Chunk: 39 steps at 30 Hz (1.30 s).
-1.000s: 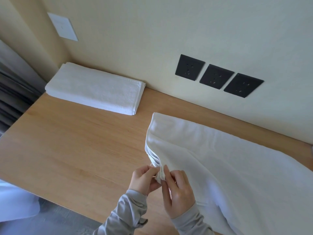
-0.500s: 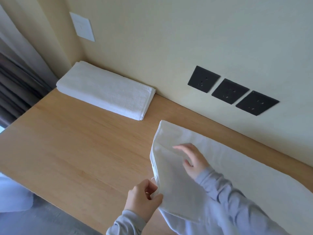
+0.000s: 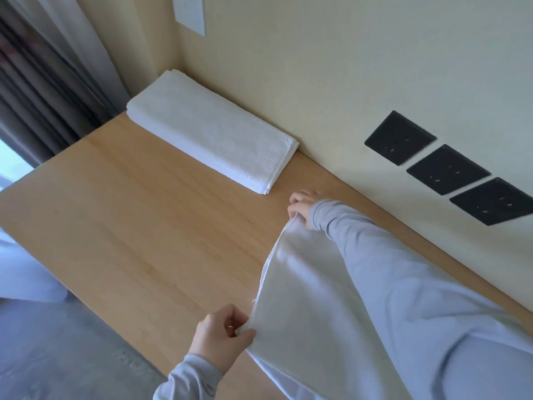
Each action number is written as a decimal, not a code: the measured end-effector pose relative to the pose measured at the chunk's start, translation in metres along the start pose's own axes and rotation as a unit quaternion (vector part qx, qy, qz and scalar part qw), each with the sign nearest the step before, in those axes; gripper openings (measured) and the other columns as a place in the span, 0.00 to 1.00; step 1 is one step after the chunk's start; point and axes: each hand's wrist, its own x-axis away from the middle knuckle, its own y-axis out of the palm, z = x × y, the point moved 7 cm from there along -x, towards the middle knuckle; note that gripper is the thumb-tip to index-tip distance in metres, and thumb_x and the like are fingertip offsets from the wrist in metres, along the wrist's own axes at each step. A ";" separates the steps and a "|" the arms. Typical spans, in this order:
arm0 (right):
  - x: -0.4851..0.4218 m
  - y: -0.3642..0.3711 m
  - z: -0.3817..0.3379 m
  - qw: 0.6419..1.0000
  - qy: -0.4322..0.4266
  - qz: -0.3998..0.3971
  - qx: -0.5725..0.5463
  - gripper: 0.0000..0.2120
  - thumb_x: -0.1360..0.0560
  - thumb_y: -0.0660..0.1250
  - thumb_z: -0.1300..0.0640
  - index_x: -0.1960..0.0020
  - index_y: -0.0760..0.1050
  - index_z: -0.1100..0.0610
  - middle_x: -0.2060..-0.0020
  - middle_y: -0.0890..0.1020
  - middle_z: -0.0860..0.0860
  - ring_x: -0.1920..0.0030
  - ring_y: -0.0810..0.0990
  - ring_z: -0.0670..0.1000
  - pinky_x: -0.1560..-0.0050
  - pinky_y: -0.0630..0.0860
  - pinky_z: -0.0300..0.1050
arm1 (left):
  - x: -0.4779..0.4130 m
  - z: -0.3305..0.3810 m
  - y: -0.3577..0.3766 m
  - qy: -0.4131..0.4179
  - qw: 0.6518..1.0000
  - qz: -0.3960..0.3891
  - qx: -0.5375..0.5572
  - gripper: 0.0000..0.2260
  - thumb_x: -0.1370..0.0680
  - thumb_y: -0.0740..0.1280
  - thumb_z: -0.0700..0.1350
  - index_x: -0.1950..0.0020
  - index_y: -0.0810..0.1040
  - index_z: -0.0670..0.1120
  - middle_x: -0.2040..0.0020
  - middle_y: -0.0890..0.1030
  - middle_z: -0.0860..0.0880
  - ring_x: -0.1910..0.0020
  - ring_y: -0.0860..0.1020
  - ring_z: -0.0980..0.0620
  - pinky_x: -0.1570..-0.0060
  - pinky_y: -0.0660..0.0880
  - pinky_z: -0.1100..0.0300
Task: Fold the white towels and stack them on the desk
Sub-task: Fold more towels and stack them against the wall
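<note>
A white towel [image 3: 305, 298] lies spread over the right part of the wooden desk [image 3: 144, 226]. My left hand [image 3: 222, 333] pinches its near left corner at the desk's front edge. My right hand [image 3: 302, 206] grips the far left corner, close to the wall. The left edge of the towel runs taut between the two hands. My grey right sleeve crosses over the cloth and hides much of it. A folded white towel [image 3: 213, 131] rests at the back left of the desk against the wall.
Three black wall sockets [image 3: 447, 168] sit on the cream wall at the right, and a white switch plate [image 3: 189, 13] is higher up. Dark curtains [image 3: 43, 76] hang at the left. Grey floor and a white object [image 3: 26, 278] lie below the desk's left edge.
My right hand has slid from the towel's middle up to its far left corner and closed on it. My left hand keeps the near corner. The camera has swung left.
</note>
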 end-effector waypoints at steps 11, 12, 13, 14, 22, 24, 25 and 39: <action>-0.005 -0.002 -0.001 0.999 -0.038 -0.012 0.027 0.21 0.30 0.61 0.67 0.42 0.71 0.48 0.48 0.65 0.46 0.48 0.63 0.49 0.50 0.59 0.41 | -0.024 -0.032 -0.012 -0.092 0.993 0.004 0.074 0.06 0.37 0.73 0.38 0.64 0.79 0.39 0.63 0.81 0.38 0.63 0.77 0.46 0.52 0.80 0.46; -0.004 -0.003 0.000 0.999 -0.035 -0.012 0.027 0.20 0.30 0.61 0.67 0.43 0.72 0.49 0.48 0.65 0.46 0.46 0.64 0.50 0.51 0.59 0.41 | -0.026 -0.034 -0.012 -0.098 0.992 0.003 0.080 0.04 0.34 0.73 0.34 0.64 0.78 0.38 0.63 0.81 0.39 0.63 0.77 0.46 0.53 0.80 0.48; -0.003 -0.005 -0.001 0.999 -0.035 -0.014 0.028 0.19 0.30 0.61 0.67 0.43 0.72 0.49 0.47 0.67 0.46 0.44 0.65 0.50 0.51 0.59 0.41 | -0.028 -0.038 -0.012 -0.103 0.991 0.001 0.084 0.05 0.32 0.71 0.31 0.63 0.78 0.38 0.63 0.80 0.39 0.63 0.77 0.46 0.54 0.81 0.50; -0.003 -0.005 -0.002 0.999 -0.039 -0.017 0.035 0.20 0.30 0.62 0.67 0.42 0.72 0.49 0.45 0.68 0.47 0.42 0.66 0.50 0.51 0.60 0.41 | -0.030 -0.040 -0.011 -0.108 0.990 -0.001 0.088 0.05 0.31 0.70 0.29 0.63 0.78 0.37 0.63 0.80 0.40 0.63 0.78 0.46 0.57 0.81 0.53; 0.003 -0.007 0.008 0.996 -0.045 0.011 0.077 0.23 0.31 0.65 0.68 0.39 0.70 0.51 0.41 0.70 0.49 0.41 0.70 0.52 0.41 0.71 0.47 | -0.035 -0.054 -0.007 -0.152 0.972 -0.021 0.180 0.08 0.30 0.69 0.25 0.63 0.75 0.36 0.65 0.79 0.41 0.65 0.78 0.47 0.66 0.81 0.60; 0.002 -0.012 0.007 0.991 -0.061 0.024 0.118 0.22 0.31 0.65 0.67 0.40 0.70 0.52 0.43 0.73 0.47 0.40 0.69 0.50 0.40 0.67 0.44 | -0.037 -0.058 -0.007 -0.156 0.971 -0.021 0.182 0.08 0.30 0.69 0.26 0.64 0.76 0.37 0.63 0.79 0.41 0.64 0.78 0.47 0.64 0.80 0.59; 0.002 -0.014 0.006 0.987 -0.068 0.028 0.144 0.21 0.31 0.65 0.67 0.41 0.70 0.52 0.44 0.74 0.46 0.40 0.68 0.50 0.39 0.65 0.44 | -0.037 -0.060 -0.007 -0.155 0.971 -0.021 0.182 0.08 0.30 0.69 0.26 0.64 0.76 0.37 0.63 0.79 0.41 0.64 0.78 0.47 0.64 0.81 0.60; 0.024 -0.031 0.034 0.967 0.001 0.068 0.247 0.11 0.30 0.66 0.62 0.48 0.75 0.58 0.43 0.70 0.49 0.39 0.65 0.53 0.41 0.62 0.42 | -0.039 -0.051 -0.014 -0.052 0.995 0.012 0.081 0.03 0.30 0.70 0.32 0.60 0.80 0.38 0.61 0.85 0.42 0.57 0.83 0.41 0.51 0.80 0.47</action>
